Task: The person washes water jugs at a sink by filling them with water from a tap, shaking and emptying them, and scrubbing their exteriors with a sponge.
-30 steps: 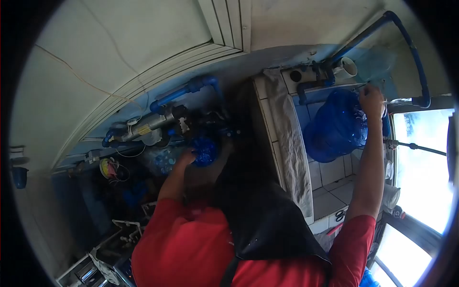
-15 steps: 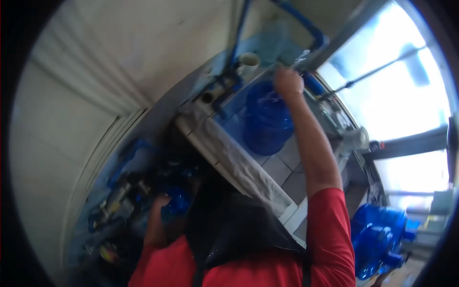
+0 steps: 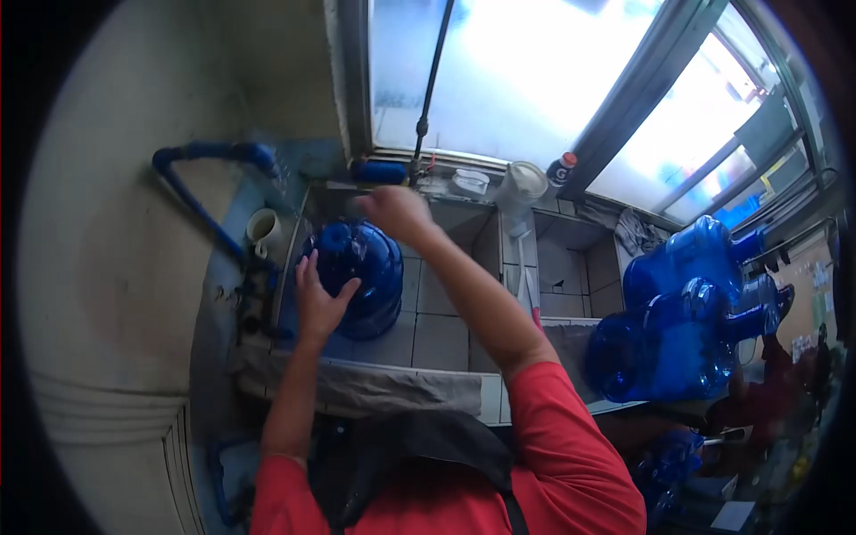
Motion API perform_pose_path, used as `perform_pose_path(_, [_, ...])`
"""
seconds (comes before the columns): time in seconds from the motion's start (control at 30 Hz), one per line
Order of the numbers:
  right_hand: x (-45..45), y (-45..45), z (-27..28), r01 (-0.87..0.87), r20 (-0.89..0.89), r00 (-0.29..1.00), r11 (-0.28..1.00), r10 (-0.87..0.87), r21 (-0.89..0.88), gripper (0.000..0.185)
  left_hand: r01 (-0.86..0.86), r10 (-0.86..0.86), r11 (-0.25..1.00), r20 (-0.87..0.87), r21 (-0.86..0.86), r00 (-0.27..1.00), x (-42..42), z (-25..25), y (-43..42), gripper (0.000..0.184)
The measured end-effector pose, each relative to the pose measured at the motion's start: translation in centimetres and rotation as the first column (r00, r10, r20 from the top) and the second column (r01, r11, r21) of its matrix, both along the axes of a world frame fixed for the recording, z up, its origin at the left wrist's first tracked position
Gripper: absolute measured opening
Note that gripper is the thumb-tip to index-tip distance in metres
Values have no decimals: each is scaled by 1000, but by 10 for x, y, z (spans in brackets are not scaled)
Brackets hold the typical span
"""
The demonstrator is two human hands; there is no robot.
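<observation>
Head view: a tiled sink (image 3: 439, 339) holds a blue jug (image 3: 379, 266) at its left end. The left hand (image 3: 321, 300) is against the jug's near side, its grip spread wide, thumb apart from fingers. The right hand (image 3: 399, 214), above the jug's far edge, has a curled grip; blur hides whether it holds anything. Beside the sink's left edge sits a white cup (image 3: 262, 226).

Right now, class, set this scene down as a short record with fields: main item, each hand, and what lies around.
Main item: blue bottle, inside the tiled basin
Left hand: spread against the bottle's near side
Right hand: at the bottle's far side, blurred; grip unclear
Near rim: grey cloth along it
Right side: more blue bottles, lying down
By the window: orange-capped dark bottle
</observation>
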State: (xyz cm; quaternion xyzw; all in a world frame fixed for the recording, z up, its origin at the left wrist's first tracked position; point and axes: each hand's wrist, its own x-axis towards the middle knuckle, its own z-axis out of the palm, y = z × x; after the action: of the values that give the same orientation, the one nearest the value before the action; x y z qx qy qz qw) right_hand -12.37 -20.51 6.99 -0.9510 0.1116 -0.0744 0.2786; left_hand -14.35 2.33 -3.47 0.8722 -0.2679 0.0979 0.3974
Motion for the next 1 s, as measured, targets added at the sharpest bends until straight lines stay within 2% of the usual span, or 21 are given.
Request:
perform_pose_path(0.07, [-9, -73, -7, 194, 153, 972, 978, -181, -74, 19, -301, 305, 927, 18, 222, 952, 10, -17, -40, 88])
perform_pose_path(0.1, [-5, -124, -32, 342, 252, 925, 913, -285, -221, 20, -289, 294, 932, 12, 220, 956, 15, -17, -50, 88])
perform_pose_path(0.13, [-21, -157, -18, 426, 229, 897, 879, -379, -215, 21, -326, 329, 923, 21, 205, 944, 20, -15, -56, 94])
perform_pose_path(0.17, [-24, -202, -21, 476, 122, 879, 861, -461, -180, 29, -365, 367, 911, 29, 194, 930, 25, -14, -60, 100])
perform_pose_path(0.23, [-35, -261, -14, 454, -62, 868, 838, -493, -302, 30, -383, 375, 899, 78, 214, 924, 46, -14, -57, 97])
perform_pose_path(0.27, [-35, -286, -18, 450, -73, 868, 840, -491, -303, 30, -267, 257, 939, 71, 216, 964, 62, -15, -49, 95])
perform_pose_path(0.33, [-26, -333, -46, 357, -351, 872, 934, -341, -21, 38, -47, 32, 982, 84, 183, 996, 99, -20, -30, 90])
perform_pose_path(0.37, [-24, -363, -67, 347, -361, 873, 938, -329, -18, 38, -56, 42, 980, 76, 190, 996, 107, -16, -31, 90])
perform_pose_path(0.4, [-24, -395, -92, 187, -404, 901, 982, -156, 38, 42, 2, -22, 987, 119, 162, 993, 115, -9, -31, 81])
perform_pose_path(0.43, [-26, -379, -78, 146, -424, 892, 987, -159, -63, 43, 59, -79, 989, 154, 136, 985, 120, -10, -30, 72])
perform_pose_path(0.5, [-29, -342, -45, 55, -458, 872, 964, -174, -261, 46, 70, -105, 978, 171, 196, 980, 130, -14, -32, 73])
perform_pose_path(0.57, [-29, -343, -46, 481, -335, 810, 872, -482, -91, 50, 65, -101, 982, 199, 179, 975, 129, -14, -35, 75])
perform_pose_path(0.6, [-29, -344, -43, 473, -335, 813, 876, -476, -96, 50, 57, -92, 983, 197, 174, 976, 130, -13, -34, 75])
perform_pose_path(0.67, [-34, -328, -19, 611, -77, 784, 787, -616, -83, 53, 130, -145, 984, 132, 118, 981, 128, -5, -31, 75])
perform_pose_path(0.7, [-37, -320, -12, 608, -74, 786, 789, -614, -84, 53, 126, -142, 985, 134, 115, 981, 127, -6, -29, 75])
perform_pose_path(0.77, [-44, -309, -2, 631, 53, 764, 762, -643, 148, 54, 78, -91, 992, 126, 100, 988, 124, -7, -28, 74])
perform_pose_path(0.8, [-44, -313, -10, 630, 163, 749, 767, -642, 121, 48, 75, -87, 993, 129, 95, 988, 122, -7, -28, 74])
perform_pose_path(0.83, [-47, -313, -14, 624, 170, 753, 772, -635, 120, 48, 76, -92, 987, 111, 142, 990, 117, -3, -29, 77])
perform_pose_path(0.9, [-51, -315, -20, 621, 348, 701, 773, -623, 133, 40, 57, -77, 982, 104, 181, 992, 117, -2, -26, 79])
perform_pose_path(0.93, [-49, -327, -34, 568, 400, 716, 811, -572, 142, 33, 66, -100, 976, 161, 207, 982, 119, -9, -25, 83])
perform_pose_path(1.0, [-50, -320, -39, 523, 481, 702, 839, -524, 150, 31, 59, -110, 972, 220, 226, 969, 118, -14, -23, 87])
